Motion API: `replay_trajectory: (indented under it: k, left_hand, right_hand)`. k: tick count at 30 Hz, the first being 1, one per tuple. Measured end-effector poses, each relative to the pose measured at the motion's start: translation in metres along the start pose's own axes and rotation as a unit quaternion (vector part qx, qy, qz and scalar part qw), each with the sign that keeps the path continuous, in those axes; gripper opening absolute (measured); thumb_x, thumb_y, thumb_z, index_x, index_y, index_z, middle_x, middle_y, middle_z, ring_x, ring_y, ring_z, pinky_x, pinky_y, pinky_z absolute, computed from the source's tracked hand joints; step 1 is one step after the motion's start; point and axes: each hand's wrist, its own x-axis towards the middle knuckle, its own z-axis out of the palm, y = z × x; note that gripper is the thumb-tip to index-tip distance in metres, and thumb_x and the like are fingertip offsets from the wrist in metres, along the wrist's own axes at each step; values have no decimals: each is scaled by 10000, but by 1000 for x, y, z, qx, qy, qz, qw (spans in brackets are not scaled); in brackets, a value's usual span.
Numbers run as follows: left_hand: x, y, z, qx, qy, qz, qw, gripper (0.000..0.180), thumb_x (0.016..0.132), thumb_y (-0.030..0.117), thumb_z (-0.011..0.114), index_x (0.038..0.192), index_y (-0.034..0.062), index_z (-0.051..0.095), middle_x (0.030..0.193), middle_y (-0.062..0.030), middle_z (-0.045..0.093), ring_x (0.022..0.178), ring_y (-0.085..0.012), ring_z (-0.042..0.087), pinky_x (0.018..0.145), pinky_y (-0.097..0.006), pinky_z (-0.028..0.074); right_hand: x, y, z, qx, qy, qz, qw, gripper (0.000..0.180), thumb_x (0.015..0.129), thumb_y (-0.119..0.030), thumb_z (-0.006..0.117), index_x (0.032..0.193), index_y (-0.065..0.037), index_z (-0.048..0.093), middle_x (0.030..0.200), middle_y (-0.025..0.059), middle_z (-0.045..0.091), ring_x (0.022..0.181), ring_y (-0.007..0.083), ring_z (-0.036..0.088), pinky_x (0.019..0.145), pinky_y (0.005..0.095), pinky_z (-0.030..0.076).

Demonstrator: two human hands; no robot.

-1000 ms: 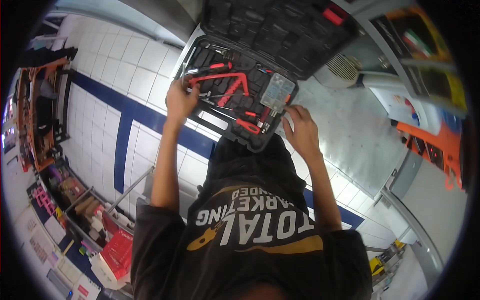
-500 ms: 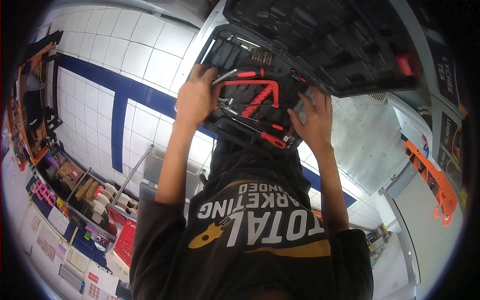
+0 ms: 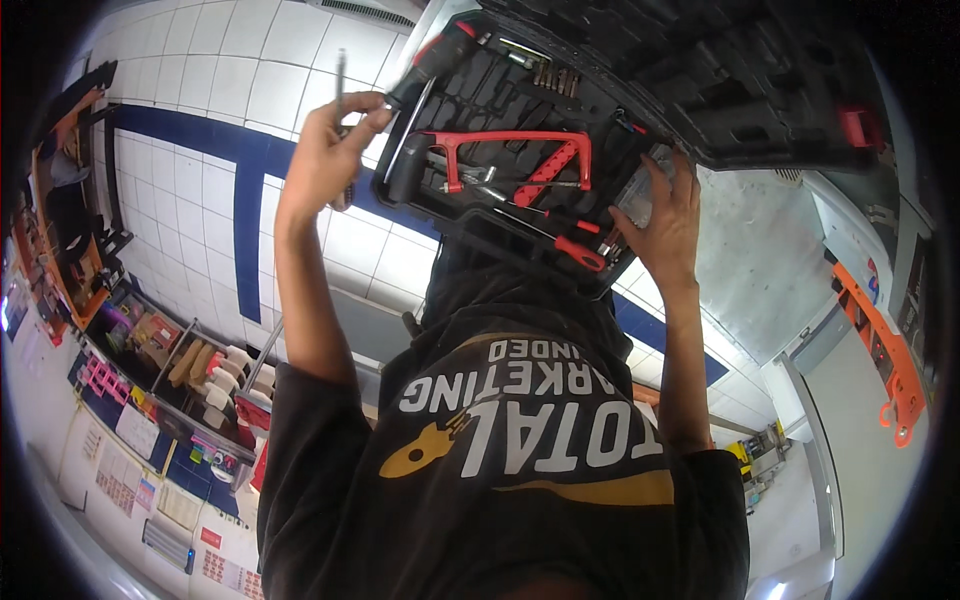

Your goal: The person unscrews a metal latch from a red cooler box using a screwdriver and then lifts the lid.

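The black tool case (image 3: 475, 215) lies opened beyond my lap. Off its left edge, my left hand (image 3: 325, 160) is closed on a slim metal tool (image 3: 341, 80), blurred, with its kind unclear. A black-and-red grip (image 3: 440, 55) slants from the case's far left corner to those fingertips; whether it belongs to the same tool I cannot tell. My right hand (image 3: 665, 225) spreads its fingers over a clear plastic box (image 3: 645, 182) at the case's right end. Inside lie a red hacksaw (image 3: 515, 137), a red perforated bar (image 3: 548, 175) and a red-handled screwdriver (image 3: 580, 254).
The case's moulded lid (image 3: 760, 80) stands open at the far right. A pale metal surface (image 3: 740, 260) extends right of the case, and an orange bracket (image 3: 880, 350) hangs beyond it. Crates of goods (image 3: 205, 385) stand at left over white tiles (image 3: 200, 225) with blue bands.
My left hand has moved left, out past the case's edge, with a metal tool. The black-and-red grip has left the hacksaw's side for the far left corner. My right hand stays at the clear box.
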Motion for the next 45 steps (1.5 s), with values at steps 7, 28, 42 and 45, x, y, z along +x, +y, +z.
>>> replay_trajectory:
  k: [7,28,42,45]
  left_hand:
    - [-15,-12,-18,-93,70,-10,993,322,957,241,668,1136,-27,659,590,57,487,421,-20,416,392,-188,317]
    - [-40,-49,-6,-209,78,-25,974,272,943,227,687,1081,-7,674,625,48,495,430,-28,374,407,-200,304]
    - [-49,-33,60,-32,-88,12,996,188,942,130,676,1069,-7,659,672,39,512,556,-36,466,485,-227,352]
    - [-48,-34,84,24,-67,89,993,174,907,69,680,1049,-28,649,807,-50,597,701,-161,595,641,-317,470]
  right_hand:
    - [16,-34,5,5,32,-38,999,616,759,-224,806,1308,-76,570,1373,204,477,1243,406,484,1040,500,408]
    - [87,5,-3,55,132,-64,988,216,911,-133,653,1116,-70,644,1102,150,620,942,371,640,794,454,535]
    - [-20,26,-11,20,13,29,999,1040,563,-297,920,1423,-12,408,1383,198,457,1283,399,436,1079,451,413]
    - [-23,24,-12,56,40,22,997,1044,549,-294,924,1415,-21,409,1346,200,465,1253,395,445,1059,454,423]
